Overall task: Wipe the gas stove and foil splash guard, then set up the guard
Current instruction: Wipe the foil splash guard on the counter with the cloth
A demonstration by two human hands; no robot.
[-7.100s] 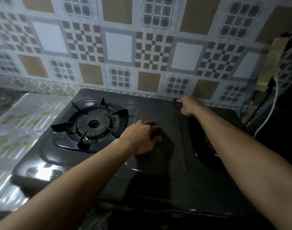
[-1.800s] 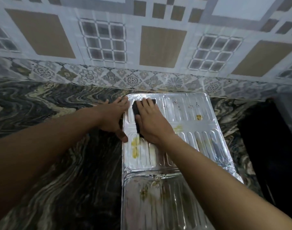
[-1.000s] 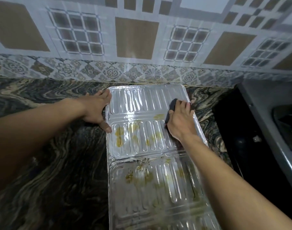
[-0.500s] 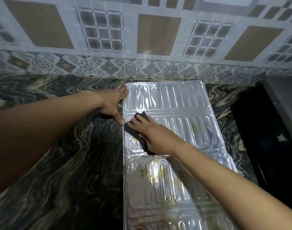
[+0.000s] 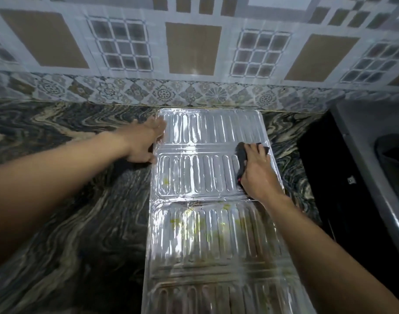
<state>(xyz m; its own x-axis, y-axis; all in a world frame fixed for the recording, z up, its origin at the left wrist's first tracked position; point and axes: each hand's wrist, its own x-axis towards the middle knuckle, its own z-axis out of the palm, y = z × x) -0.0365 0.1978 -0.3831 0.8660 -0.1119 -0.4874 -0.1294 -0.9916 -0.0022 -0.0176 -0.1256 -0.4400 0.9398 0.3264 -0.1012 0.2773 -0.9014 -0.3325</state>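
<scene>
The ribbed foil splash guard lies flat on the dark marbled counter, its far end near the tiled wall. Yellowish stains mark its middle panel and the left of the far panel. My right hand presses a dark cloth onto the right side of the far panel. My left hand rests flat with spread fingers on the guard's far-left edge, holding it down. The gas stove shows only as a dark grey edge at the far right.
The patterned tile wall rises right behind the guard. A dark gap separates the counter from the stove on the right.
My right hand has swept the cloth from the left side of the far panel to its right side. The left hand stays on the left edge. Earlier I was wiping the stove.
</scene>
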